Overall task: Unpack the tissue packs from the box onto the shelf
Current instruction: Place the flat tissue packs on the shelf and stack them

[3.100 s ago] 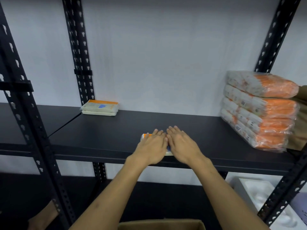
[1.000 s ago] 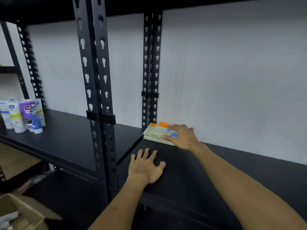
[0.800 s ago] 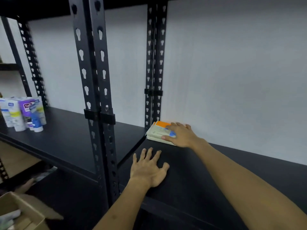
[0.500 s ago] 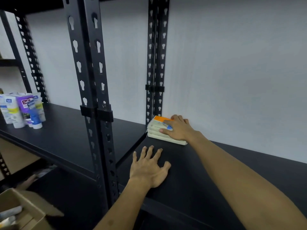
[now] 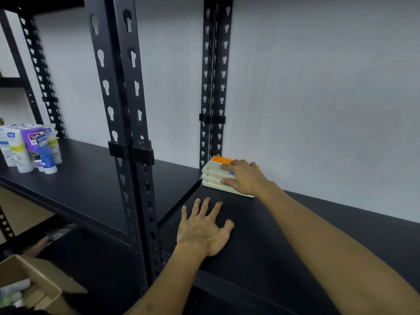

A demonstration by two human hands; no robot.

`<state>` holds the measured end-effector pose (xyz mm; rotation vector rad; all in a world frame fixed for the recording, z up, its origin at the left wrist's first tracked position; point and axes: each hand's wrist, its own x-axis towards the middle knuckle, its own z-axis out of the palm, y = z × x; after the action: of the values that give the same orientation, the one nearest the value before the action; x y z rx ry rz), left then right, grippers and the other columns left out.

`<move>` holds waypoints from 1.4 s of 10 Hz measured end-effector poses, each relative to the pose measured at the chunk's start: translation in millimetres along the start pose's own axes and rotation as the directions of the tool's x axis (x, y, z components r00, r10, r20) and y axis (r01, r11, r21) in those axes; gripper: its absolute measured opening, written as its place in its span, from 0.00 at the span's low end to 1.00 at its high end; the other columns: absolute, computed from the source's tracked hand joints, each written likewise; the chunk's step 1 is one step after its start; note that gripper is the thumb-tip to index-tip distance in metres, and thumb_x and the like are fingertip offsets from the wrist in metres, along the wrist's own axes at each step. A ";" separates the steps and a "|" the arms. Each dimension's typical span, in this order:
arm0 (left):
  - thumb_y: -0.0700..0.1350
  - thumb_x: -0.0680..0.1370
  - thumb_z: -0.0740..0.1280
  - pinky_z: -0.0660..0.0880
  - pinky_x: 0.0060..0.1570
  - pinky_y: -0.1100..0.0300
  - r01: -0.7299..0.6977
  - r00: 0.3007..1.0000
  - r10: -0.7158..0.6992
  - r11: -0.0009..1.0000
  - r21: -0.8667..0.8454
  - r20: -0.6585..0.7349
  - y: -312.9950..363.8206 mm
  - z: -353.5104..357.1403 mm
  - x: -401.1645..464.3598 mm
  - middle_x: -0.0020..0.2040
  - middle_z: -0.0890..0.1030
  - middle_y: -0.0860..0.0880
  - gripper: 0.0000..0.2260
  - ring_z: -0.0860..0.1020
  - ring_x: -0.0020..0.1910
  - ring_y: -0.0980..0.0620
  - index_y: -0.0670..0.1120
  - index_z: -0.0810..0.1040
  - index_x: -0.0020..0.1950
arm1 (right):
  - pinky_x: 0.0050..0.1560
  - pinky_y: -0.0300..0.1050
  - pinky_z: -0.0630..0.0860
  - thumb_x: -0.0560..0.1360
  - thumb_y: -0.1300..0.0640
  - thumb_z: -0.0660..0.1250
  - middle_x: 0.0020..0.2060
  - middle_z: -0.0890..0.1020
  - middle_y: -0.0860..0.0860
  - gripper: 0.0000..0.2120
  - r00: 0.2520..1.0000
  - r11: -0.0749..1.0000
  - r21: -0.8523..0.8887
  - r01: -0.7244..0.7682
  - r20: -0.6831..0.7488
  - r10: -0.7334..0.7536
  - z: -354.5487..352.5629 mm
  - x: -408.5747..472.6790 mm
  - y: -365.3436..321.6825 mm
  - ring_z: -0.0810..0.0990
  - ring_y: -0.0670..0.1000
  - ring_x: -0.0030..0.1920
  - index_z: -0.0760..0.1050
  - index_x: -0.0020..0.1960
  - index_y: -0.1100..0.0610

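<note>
Tissue packs (image 5: 217, 176) sit stacked in the shelf's (image 5: 261, 235) back-left corner, long axis along the wall. Right hand (image 5: 244, 177) lies flat on them; left hand (image 5: 204, 230) is spread on the board, nearer the front edge.

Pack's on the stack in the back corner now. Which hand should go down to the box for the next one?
Probably the left hand: it lies flat and empty on the shelf, on the same side as the cardboard box down at the lower left. The right hand rests on the tissue stack.
</note>
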<state>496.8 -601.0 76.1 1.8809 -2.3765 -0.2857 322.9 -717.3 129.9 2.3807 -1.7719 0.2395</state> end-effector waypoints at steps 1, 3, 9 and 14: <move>0.66 0.80 0.44 0.36 0.78 0.41 -0.001 1.000 0.001 1.000 -0.003 -0.002 0.1 -0.1 -0.5 0.84 0.42 0.52 0.31 0.37 0.82 0.50 0.60 0.45 0.83 | 0.67 0.57 0.63 0.81 0.39 0.59 0.71 0.72 0.53 0.26 0.999 1.000 -0.023 0.012 -0.036 -0.013 3.9 -1.1 -1.9 0.68 0.56 0.70 0.65 0.77 0.46; 0.66 0.80 0.44 0.36 0.78 0.41 -0.001 1.000 0.001 1.000 0.000 -0.007 -0.4 1.0 0.1 0.84 0.42 0.53 0.31 0.37 0.82 0.50 0.60 0.45 0.83 | 0.67 0.58 0.64 0.81 0.39 0.58 0.71 0.72 0.53 0.26 0.999 0.999 -0.038 0.011 -0.047 -0.012 5.2 -3.1 -1.6 0.69 0.55 0.70 0.65 0.77 0.45; 0.66 0.80 0.45 0.36 0.78 0.41 0.000 1.000 0.000 1.000 -0.019 -0.009 -0.2 1.4 -0.7 0.84 0.43 0.53 0.31 0.38 0.82 0.50 0.60 0.45 0.83 | 0.69 0.44 0.68 0.70 0.54 0.79 0.72 0.65 0.51 0.48 0.927 0.680 0.703 -0.208 -0.079 0.366 34.7 -75.1 26.4 0.71 0.51 0.69 0.54 0.81 0.48; 0.66 0.80 0.45 0.36 0.78 0.42 0.002 1.000 -0.002 1.000 -0.026 -0.010 -0.3 -0.9 -1.8 0.84 0.43 0.53 0.31 0.39 0.82 0.50 0.60 0.46 0.83 | 0.69 0.51 0.69 0.71 0.49 0.78 0.76 0.63 0.50 0.48 0.898 0.682 0.678 -0.276 -0.073 0.435 29.1 -91.6 25.1 0.70 0.52 0.71 0.51 0.81 0.48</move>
<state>497.7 -599.4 77.0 1.8688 -2.3533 -0.3044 273.7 -645.6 81.8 2.1892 -2.2913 1.3461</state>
